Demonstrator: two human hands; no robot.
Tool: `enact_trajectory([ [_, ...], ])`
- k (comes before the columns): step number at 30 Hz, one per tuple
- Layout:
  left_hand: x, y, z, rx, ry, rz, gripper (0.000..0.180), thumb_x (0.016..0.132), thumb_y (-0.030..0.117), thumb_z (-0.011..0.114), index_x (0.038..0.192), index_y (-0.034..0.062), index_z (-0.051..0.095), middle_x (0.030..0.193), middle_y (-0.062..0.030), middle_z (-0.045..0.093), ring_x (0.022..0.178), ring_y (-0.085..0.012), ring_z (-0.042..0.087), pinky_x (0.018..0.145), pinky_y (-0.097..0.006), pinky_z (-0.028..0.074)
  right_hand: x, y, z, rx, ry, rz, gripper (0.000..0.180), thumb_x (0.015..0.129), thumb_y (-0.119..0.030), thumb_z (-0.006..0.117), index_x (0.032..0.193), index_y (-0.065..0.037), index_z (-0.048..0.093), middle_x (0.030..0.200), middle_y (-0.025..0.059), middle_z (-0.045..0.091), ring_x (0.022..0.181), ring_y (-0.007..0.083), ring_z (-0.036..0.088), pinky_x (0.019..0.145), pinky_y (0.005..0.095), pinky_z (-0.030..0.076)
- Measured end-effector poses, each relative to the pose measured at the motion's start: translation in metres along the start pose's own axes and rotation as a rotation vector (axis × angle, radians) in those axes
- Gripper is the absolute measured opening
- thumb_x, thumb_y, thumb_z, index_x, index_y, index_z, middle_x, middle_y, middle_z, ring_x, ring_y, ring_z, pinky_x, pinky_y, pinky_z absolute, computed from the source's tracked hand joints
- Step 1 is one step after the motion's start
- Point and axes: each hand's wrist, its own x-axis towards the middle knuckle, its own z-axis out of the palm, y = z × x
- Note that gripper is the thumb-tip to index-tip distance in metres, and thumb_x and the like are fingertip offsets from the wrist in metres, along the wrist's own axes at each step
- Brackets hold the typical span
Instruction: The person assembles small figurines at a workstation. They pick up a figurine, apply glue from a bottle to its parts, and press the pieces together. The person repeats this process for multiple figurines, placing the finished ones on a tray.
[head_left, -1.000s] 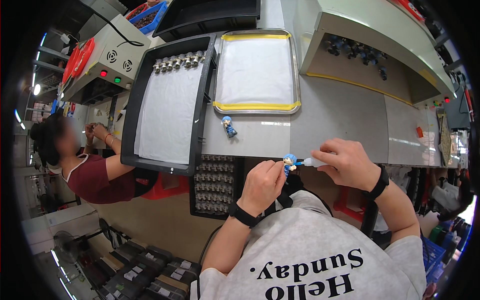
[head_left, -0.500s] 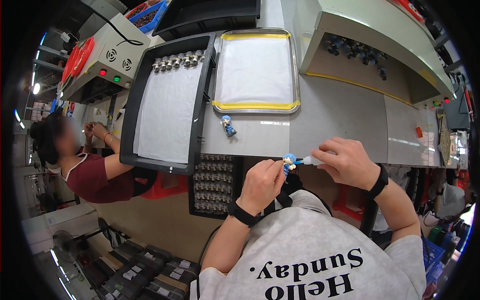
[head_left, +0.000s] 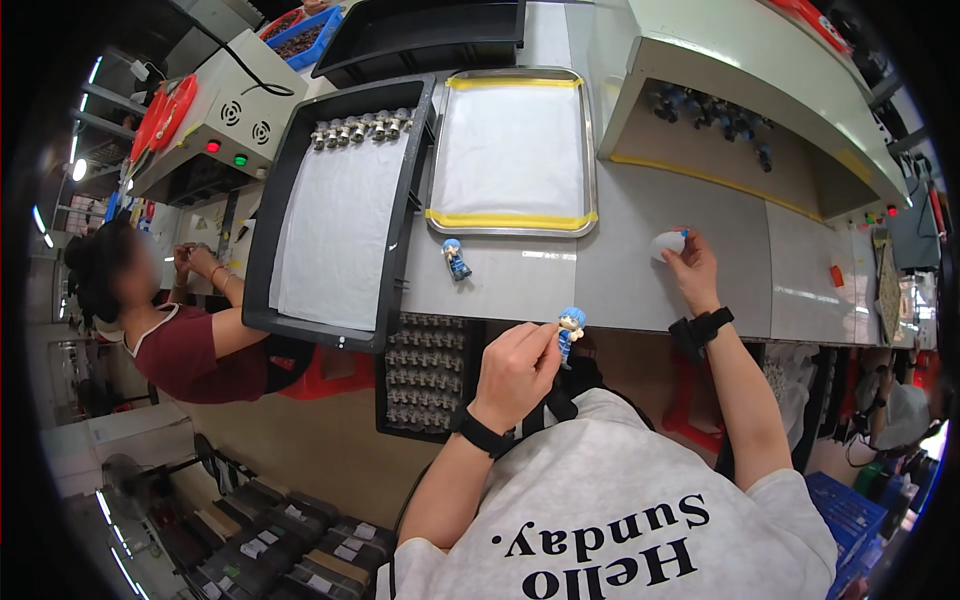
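Co-worker (head_left: 150,320) at far left, dark red top, both hands raised near a grey control box (head_left: 215,115) with one red and one green lamp. Right of that, long black tray (head_left: 262,250) lined with white sheet; row of small pale figurines (head_left: 360,128) along its far end. Below the tray's near edge, dark rack (head_left: 425,375) packed with rows of small grey pieces, hanging off the table front.

Metal tray (head_left: 590,150) next, white liner, yellow tape at near and far edges. Just in front of it on the grey tabletop (head_left: 620,270), one small blue-haired figurine (head_left: 456,259) lying apart, nobody touching it.

Left hand (head_left: 518,362) at the table's near edge, black wristband, fingers pinched together on a second blue-haired figurine (head_left: 570,328); figure upright, head showing above the fingertips, held just off the table edge.

Right hand (head_left: 692,268) out over the tabletop, well apart from the left, black wrist strap. Fingertips closed on a small white egg-shaped object (head_left: 667,243) with a blue bit at its end; object touching or just above the surface, cannot tell which.

Farther right and beyond, white hooded enclosure (head_left: 760,60) with a yellow strip along its sill; several small dark-blue figures (head_left: 700,105) standing inside. Small orange item (head_left: 836,275) on the table at far right.
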Motion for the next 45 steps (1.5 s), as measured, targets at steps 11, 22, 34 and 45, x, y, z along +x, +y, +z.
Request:
enact_trajectory([
  [11,0.002,0.006,0.006,0.041,0.01,0.015,0.013,0.076,-0.002,0.061,0.089,-0.0034,0.062,0.07,-0.0113,0.059,0.061,-0.0263,0.057,0.055,-0.035,0.046,-0.005,0.011,0.003,-0.265,0.421,-0.215,0.045,0.074,-0.002,0.07,0.113,-0.001,0.048,0.116,0.0115,0.048,0.111,0.0213,0.049,0.095,0.0342,0.041],
  [22,0.004,0.011,0.015,0.046,0.039,0.074,0.015,0.075,-0.004,0.062,0.09,-0.0037,0.062,0.07,-0.0111,0.058,0.06,-0.0261,0.057,0.055,-0.034,0.046,-0.094,-0.109,0.084,-0.364,-0.249,-0.726,0.025,0.071,0.0,0.072,0.094,-0.003,0.062,0.111,0.0155,0.057,0.096,0.0298,0.061,0.08,0.0347,0.052],
  [34,-0.006,0.018,0.018,0.124,0.119,0.144,0.018,0.074,-0.005,0.063,0.092,-0.0033,0.064,0.073,-0.0123,0.061,0.06,-0.0262,0.059,0.054,-0.033,0.048,-0.093,-0.118,0.087,-0.429,-0.307,-0.963,0.02,0.073,-0.003,0.07,0.089,0.002,0.059,0.094,0.0128,0.059,0.094,0.0316,0.062,0.074,0.036,0.054],
  [45,-0.006,0.022,0.017,0.125,0.1,0.183,0.018,0.075,-0.004,0.063,0.093,-0.0045,0.064,0.075,-0.013,0.062,0.061,-0.0261,0.06,0.054,-0.033,0.049,-0.101,-0.114,0.09,-0.389,-0.239,-0.938,0.023,0.073,0.0,0.069,0.093,0.003,0.059,0.093,0.0143,0.059,0.095,0.0342,0.062,0.076,0.0374,0.054],
])
